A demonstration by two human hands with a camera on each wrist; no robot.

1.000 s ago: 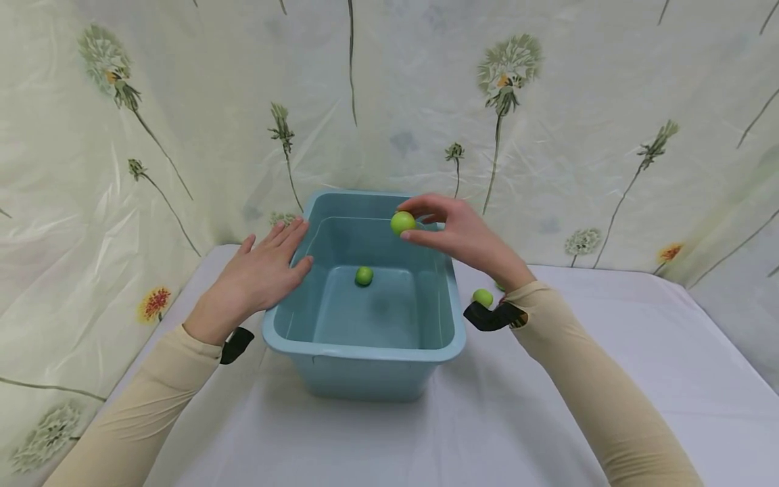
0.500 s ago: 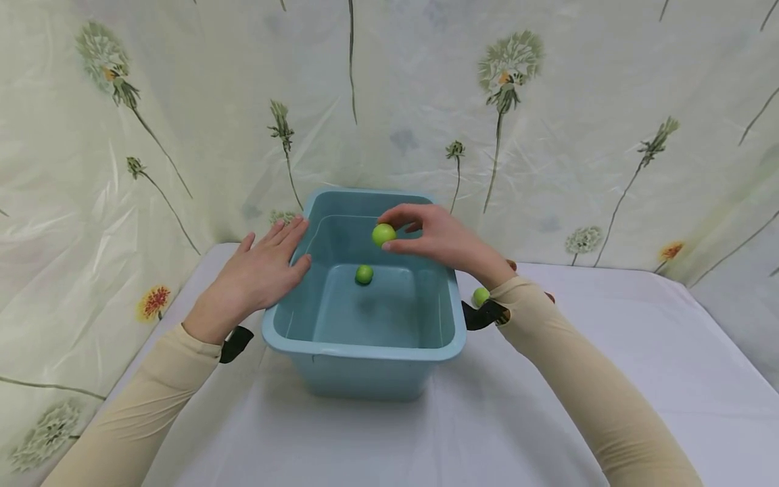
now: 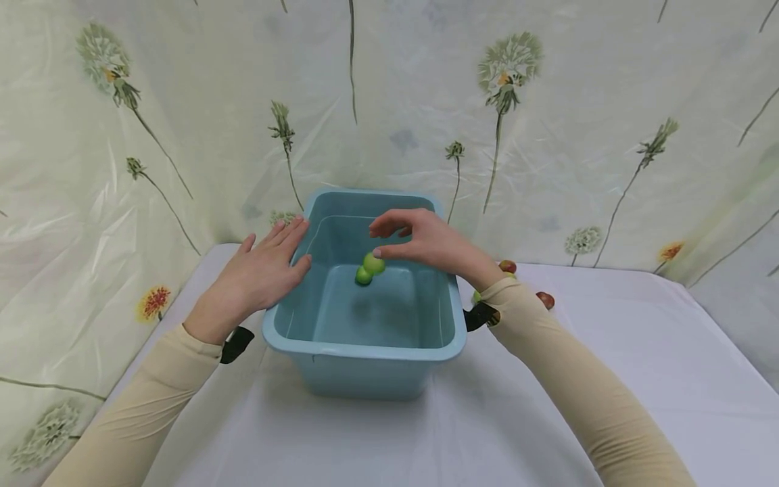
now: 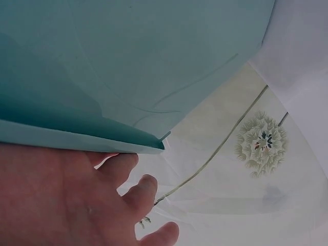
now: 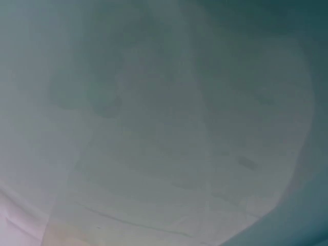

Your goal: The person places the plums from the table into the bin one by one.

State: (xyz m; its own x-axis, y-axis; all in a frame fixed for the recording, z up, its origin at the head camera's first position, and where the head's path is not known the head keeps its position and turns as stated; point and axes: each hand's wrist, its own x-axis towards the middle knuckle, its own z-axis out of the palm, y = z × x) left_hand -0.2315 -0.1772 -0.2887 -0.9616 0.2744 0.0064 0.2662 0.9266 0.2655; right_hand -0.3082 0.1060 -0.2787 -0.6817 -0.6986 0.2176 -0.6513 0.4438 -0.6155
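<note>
Head cam: I see the left hand [image 3: 262, 270] on the left side of the blue tub [image 3: 365, 353], fingers out straight and thumb apart, over the rim. Left wrist cam shows it right along the rim edge too. Right hand [image 3: 426, 237] is over the tub, fingers loosely bent with a gap between them and the thumb. Light green ball [image 3: 374, 263] is inside the tub outline, just below the thumb tip, clear of the other fingers; I can't tell if it's touching the thumb. It overlaps the darker green ball [image 3: 363, 276] on the tub floor; can't tell if they touch. Right of the tub on the white cloth [image 3: 639, 338]: two reddish round items [image 3: 545, 300], plus something green partly behind the right sleeve [image 3: 560, 345]. Right wrist cam is too blurry for me to use.
</note>
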